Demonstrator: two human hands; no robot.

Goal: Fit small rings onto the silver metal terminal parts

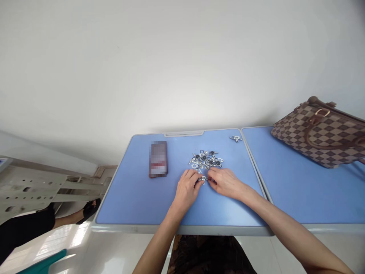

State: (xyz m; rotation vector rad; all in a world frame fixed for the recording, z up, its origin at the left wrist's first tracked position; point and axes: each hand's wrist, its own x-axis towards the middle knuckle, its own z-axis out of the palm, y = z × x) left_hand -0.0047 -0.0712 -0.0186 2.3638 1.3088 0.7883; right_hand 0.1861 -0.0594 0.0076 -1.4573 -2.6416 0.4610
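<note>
Both hands meet over the blue table (128,201), close to a pile of small metal hardware (205,159). My left hand (187,185) is closed, with thumb and fingers pinching a small silver metal fitting (203,178). From the other side, my right hand (224,181) is closed at the fitting's right end, its fingertips pressed together there. The pile holds silver pins, flat ring plates and several round black parts. Fingers cover much of the fitting, so its exact kind does not show.
A similar silver fitting (235,139) lies alone at the table's far right corner. To the left is a dark rectangular object (158,159), partly blurred out. A checkered handbag (322,133) stands on the adjoining table. Another person's leg (68,220) shows by a chair (31,190) at left.
</note>
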